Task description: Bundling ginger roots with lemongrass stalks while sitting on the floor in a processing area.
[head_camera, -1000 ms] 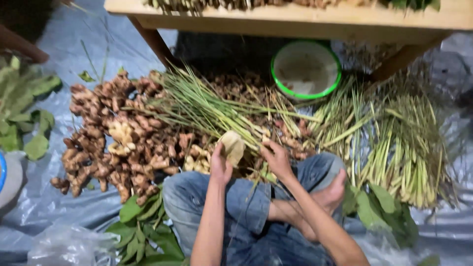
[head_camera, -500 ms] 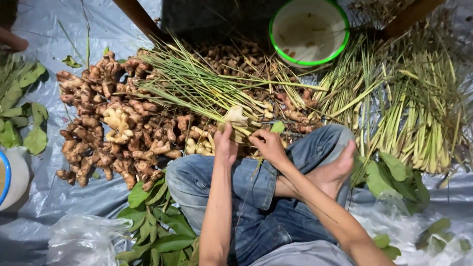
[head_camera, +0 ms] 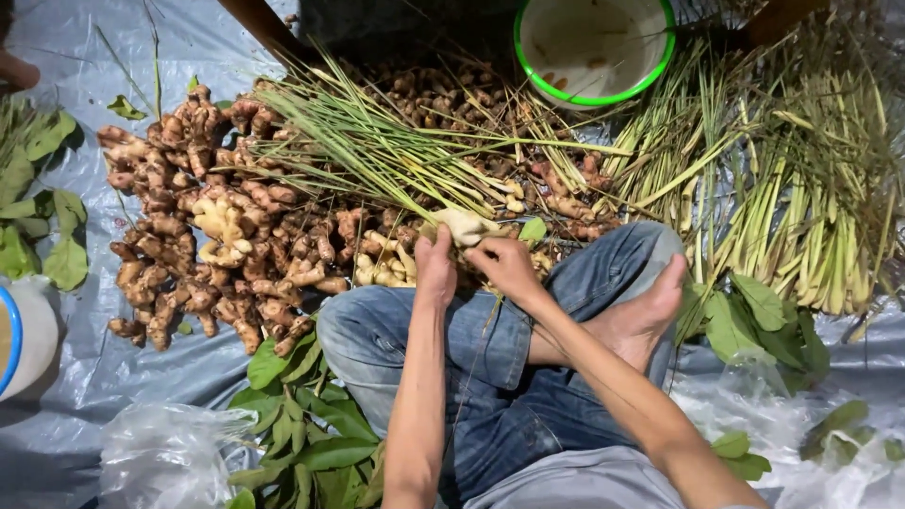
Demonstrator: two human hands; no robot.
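I sit cross-legged in blue jeans on a grey plastic sheet. My left hand [head_camera: 436, 267] and my right hand [head_camera: 506, 265] both grip one pale knobbly root [head_camera: 465, 225] just above my knees. A heap of brown ginger-like roots [head_camera: 203, 226] lies in front and to the left. A loose bundle of lemongrass stalks [head_camera: 377, 151] lies across the heap, its pale ends pointing toward my hands.
A larger pile of lemongrass [head_camera: 801, 179] fills the right side. A white bowl with a green rim [head_camera: 592, 47] stands at the top. Green leaves [head_camera: 302, 434] lie by my left knee and at the far left [head_camera: 42, 217]. Clear plastic bags [head_camera: 170, 457] lie near me.
The view has shifted down and closer, so the wooden table edge is out of sight. My hands keep hold of the pale root and have turned it lower, toward the heap.
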